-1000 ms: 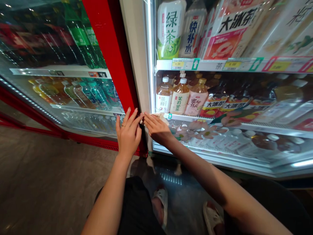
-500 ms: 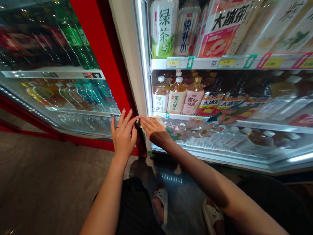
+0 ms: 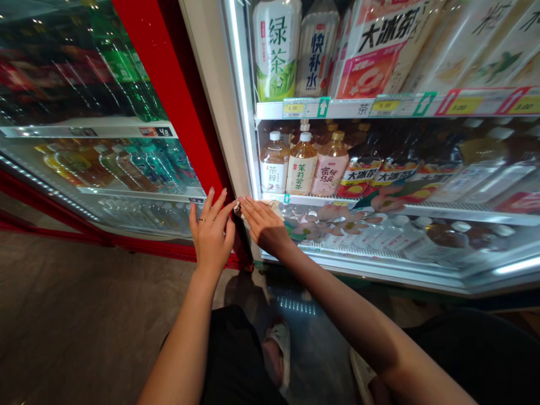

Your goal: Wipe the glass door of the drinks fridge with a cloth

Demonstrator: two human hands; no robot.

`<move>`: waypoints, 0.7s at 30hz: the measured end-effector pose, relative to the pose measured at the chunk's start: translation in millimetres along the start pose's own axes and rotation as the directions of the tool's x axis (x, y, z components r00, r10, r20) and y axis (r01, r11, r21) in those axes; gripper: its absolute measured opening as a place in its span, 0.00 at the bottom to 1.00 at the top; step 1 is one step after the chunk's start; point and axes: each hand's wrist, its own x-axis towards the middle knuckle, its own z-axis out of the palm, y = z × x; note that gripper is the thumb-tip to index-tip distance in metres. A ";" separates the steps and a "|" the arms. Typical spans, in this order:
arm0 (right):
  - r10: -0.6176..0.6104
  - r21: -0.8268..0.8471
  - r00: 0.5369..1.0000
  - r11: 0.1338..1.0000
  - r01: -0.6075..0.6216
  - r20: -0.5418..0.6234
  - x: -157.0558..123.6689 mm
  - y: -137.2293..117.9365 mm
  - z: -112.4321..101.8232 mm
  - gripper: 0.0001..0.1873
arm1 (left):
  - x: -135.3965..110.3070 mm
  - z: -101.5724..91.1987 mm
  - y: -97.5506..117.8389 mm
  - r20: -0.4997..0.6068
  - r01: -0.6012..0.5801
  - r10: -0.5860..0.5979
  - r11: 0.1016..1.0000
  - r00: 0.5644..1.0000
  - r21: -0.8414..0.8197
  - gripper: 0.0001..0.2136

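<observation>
My left hand (image 3: 213, 228) rests with its fingers spread over the red fridge frame (image 3: 192, 107); a ring shows on one finger, and nothing is in the grip. Just to the right, my right hand (image 3: 264, 222) lies with its fingers stretched and close together, pressing a pale cloth (image 3: 274, 209) to the light edge of the white-lit fridge (image 3: 219, 112). Most of that cloth is hidden under the palm and fingers. The fingertips of both hands nearly meet at the dark gap between the two fridges.
Behind the right fridge's glass stand several tea bottles (image 3: 301, 169) on white shelves. The left fridge holds green bottles (image 3: 126, 70) and other drinks. Below are the grey floor (image 3: 97, 315), my knees in dark cloth and a pale shoe (image 3: 280, 343).
The view has shifted slightly, so the fridges sit a little further left. Both hands keep nearly the same place, the right one still pressing the cloth.
</observation>
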 end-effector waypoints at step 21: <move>-0.050 -0.084 0.999 0.995 0.051 0.012 -41.2 29.5 2.4 0.41 | -1.4 6.7 4.1 0.029 -0.054 0.052 0.998 0.998 0.040 0.19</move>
